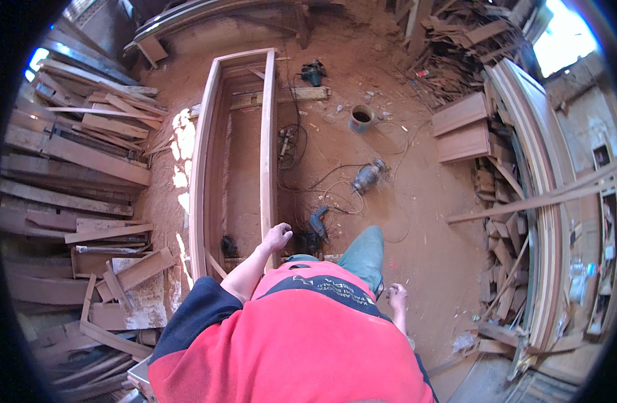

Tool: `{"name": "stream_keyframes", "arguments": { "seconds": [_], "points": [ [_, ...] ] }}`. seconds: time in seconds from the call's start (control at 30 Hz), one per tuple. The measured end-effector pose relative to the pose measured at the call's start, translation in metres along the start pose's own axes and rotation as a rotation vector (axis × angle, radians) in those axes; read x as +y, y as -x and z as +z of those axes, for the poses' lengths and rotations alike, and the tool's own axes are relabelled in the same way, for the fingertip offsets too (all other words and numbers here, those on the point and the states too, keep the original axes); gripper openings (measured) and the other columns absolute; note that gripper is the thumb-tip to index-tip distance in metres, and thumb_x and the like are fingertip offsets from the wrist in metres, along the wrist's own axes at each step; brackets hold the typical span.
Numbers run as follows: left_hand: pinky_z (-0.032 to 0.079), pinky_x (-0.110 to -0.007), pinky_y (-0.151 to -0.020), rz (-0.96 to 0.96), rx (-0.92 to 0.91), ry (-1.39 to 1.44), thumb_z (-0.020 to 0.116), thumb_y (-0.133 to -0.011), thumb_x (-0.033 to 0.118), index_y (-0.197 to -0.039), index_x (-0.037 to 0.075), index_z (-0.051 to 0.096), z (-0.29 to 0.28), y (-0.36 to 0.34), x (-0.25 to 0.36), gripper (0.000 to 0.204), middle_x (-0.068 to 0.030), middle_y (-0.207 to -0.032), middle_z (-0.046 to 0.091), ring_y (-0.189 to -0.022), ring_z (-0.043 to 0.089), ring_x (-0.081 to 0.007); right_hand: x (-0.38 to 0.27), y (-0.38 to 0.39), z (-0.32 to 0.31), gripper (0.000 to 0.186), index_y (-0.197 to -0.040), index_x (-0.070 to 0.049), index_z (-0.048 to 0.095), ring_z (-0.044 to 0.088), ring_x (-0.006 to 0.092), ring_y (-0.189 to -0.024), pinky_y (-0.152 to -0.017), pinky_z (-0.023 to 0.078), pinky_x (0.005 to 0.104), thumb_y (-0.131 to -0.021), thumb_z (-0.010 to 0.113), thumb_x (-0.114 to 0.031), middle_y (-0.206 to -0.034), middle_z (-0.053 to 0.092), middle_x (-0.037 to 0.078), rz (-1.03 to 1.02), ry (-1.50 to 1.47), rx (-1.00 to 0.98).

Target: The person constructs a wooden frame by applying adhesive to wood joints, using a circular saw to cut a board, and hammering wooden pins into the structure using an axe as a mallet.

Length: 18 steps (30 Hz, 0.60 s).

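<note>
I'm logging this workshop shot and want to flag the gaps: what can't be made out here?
Head view only:
- Left hand: rests at the wooden frame; its fingers and any grip are turned away.
- Right hand: small beside the red shirt; whether it holds anything is unclear.
- Drill by the knee: partly hidden by the hand and dark clutter.
- Scrap pile: pieces bent and blurred at the rim.

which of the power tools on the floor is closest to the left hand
The blue drill lying just right of the left hand, beside the frame's rail. The grey grinder and the dark tool lie farther up the floor.
</note>
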<state>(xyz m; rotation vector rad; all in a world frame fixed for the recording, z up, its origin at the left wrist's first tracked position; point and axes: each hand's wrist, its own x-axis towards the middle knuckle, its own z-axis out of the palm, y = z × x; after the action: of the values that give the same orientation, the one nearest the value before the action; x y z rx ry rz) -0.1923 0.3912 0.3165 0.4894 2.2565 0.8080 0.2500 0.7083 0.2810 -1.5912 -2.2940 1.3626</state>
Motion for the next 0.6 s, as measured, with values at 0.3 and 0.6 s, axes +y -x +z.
{"name": "stream_keyframes", "arguments": {
  "seconds": [0.3, 0.6],
  "points": [
    [0.049, -0.041, -0.099, -0.289, 0.022, 0.039, 0.059, -0.088, 0.030, -0.113, 0.004, 0.069, 0.031, -0.016, -0.035, 0.038, -0.0203, -0.115, 0.068, -0.113, 0.063, -0.0339, 0.022, -0.146, -0.011, 0.027, -0.109, 0.000, 0.068, 0.069, 0.0246, -0.071, -0.061, 0.054, 0.0397, -0.088, 0.061, -0.016, -0.081, 0.072, 0.014, -0.054, 0.344, -0.390],
    [0.050, -0.039, -0.097, -0.363, 0.424, 0.271, 0.067, -0.088, 0.028, -0.113, 0.001, 0.068, 0.087, -0.110, -0.008, 0.036, -0.0172, -0.115, 0.068, -0.111, 0.065, -0.0295, -0.109, -0.474, -0.016, 0.022, -0.106, -0.003, 0.066, 0.063, 0.0176, -0.061, -0.052, 0.048, 0.0338, -0.093, 0.057, -0.019, -0.074, 0.067, 0.008, -0.318, 0.271, -0.353]
  ]
}}
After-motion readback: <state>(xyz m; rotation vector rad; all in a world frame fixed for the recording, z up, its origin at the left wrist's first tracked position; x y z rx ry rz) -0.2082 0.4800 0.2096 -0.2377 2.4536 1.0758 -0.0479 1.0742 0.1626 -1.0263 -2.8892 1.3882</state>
